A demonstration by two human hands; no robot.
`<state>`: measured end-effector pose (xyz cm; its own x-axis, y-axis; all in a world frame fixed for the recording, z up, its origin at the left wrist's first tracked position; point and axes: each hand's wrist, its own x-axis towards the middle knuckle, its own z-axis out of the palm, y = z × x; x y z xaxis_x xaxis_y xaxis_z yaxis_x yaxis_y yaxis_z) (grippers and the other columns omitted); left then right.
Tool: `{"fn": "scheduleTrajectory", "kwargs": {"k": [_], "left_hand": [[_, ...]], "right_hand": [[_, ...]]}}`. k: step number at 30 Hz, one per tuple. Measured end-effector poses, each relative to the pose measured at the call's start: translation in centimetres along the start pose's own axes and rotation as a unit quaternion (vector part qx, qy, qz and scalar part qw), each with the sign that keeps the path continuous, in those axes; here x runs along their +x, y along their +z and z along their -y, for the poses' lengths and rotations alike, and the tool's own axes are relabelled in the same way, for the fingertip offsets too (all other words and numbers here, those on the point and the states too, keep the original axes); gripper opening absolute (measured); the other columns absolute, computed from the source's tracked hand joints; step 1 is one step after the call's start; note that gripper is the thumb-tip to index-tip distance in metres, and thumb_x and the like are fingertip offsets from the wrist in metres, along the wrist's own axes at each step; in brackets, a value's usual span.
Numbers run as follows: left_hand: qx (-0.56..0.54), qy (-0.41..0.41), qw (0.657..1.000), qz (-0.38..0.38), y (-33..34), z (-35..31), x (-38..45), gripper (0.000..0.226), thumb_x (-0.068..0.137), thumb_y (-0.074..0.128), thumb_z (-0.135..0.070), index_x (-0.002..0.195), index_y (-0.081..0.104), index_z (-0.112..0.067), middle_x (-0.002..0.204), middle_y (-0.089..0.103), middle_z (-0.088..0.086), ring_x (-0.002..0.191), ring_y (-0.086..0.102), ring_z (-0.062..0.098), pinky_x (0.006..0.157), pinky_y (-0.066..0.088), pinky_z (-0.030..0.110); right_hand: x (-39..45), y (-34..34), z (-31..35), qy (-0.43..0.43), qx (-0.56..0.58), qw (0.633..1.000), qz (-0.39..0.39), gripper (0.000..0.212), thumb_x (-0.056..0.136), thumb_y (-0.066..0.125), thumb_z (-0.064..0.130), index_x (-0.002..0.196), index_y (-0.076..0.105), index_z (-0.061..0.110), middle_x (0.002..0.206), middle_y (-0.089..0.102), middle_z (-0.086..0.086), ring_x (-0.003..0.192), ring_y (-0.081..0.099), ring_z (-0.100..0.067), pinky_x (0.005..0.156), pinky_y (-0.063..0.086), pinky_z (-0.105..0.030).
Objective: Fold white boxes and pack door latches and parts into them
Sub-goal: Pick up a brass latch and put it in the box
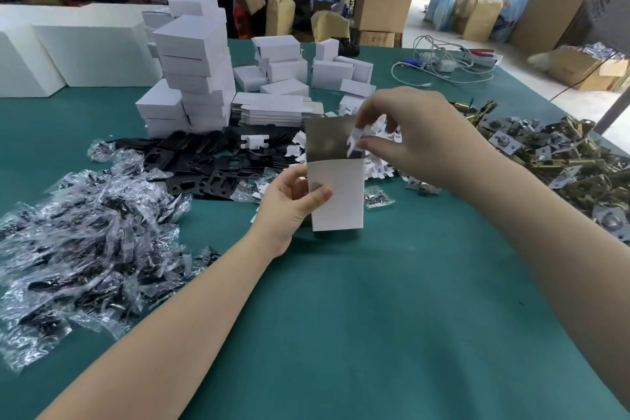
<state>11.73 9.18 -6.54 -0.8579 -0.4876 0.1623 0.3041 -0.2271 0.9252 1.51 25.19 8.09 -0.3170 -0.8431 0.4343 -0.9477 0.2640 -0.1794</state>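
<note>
You have the white box (337,194) standing upright on the green table, its grey-lined top flap raised open.

1. The table (341,317) is covered in matt teal cloth, smooth and felt-like.
2. The white box (337,194) is matt white card outside; its raised flap (327,140) shows a dull grey inside.
3. At 9 o'clock, the bagged parts (85,242) lie in glossy, crinkled clear plastic.
4. At 3 o'clock, the door latches (562,160) are shiny brass-toned and silvery metal.
5. At 11 o'clock, the black plates (204,164) look flat with a slight sheen.
</note>
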Motion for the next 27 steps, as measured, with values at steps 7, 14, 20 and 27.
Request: {"fn": "scheduleTrajectory", "kwargs": {"k": [7, 14, 20, 27], "left_hand": [[0.010, 0.015, 1.000, -0.010, 0.1, 0.1, 0.0, 0.035, 0.068, 0.079, -0.006, 0.098, 0.066, -0.019, 0.089, 0.076, -0.002, 0.082, 0.070, 0.010, 0.073, 0.055, 0.021], [0.052, 0.004, 0.999, 0.011, 0.5, 0.3, -0.1, 0.034, 0.078, 0.074, 0.005, 0.097, 0.068, -0.022, 0.092, 0.076, 0.000, 0.083, 0.071, 0.013, 0.073, 0.055, 0.023], [0.061, -0.001, 0.998, 0.009, 0.5, 0.3, 0.0, 0.033, 0.080, 0.073, 0.007, 0.101, 0.065, -0.017, 0.090, 0.076, -0.001, 0.081, 0.071, 0.010, 0.071, 0.055, 0.022], [0.094, 0.022, 0.995, 0.017, 0.4, 0.3, 0.1, 0.030, 0.085, 0.071, -0.002, 0.105, 0.062, -0.022, 0.097, 0.076, -0.006, 0.092, 0.069, 0.006, 0.077, 0.053, 0.019]], "right_hand": [[0.9, -0.4, 1.8, -0.029, -0.158, 0.985, 0.069, 0.020, 0.093, 0.060, 0.025, 0.113, 0.059, 0.025, 0.111, 0.061, 0.001, 0.105, 0.055, -0.026, 0.076, 0.047, -0.037], [1.3, 0.4, 1.5, 0.013, -0.210, 0.969, 0.127, 0.021, 0.094, 0.057, 0.025, 0.114, 0.056, 0.031, 0.111, 0.065, 0.001, 0.101, 0.060, -0.027, 0.066, 0.040, -0.032], [-0.7, 1.4, 0.1, 0.028, -0.164, 0.981, 0.103, 0.027, 0.093, 0.060, 0.035, 0.119, 0.065, 0.032, 0.117, 0.059, 0.004, 0.112, 0.055, -0.022, 0.082, 0.052, -0.038], [-4.1, 7.9, -1.0, 0.170, 0.236, 0.956, -0.038, 0.080, 0.076, 0.082, 0.023, 0.138, 0.031, 0.028, 0.109, 0.047, 0.013, 0.069, 0.048, 0.007, 0.065, 0.040, -0.010]]}}
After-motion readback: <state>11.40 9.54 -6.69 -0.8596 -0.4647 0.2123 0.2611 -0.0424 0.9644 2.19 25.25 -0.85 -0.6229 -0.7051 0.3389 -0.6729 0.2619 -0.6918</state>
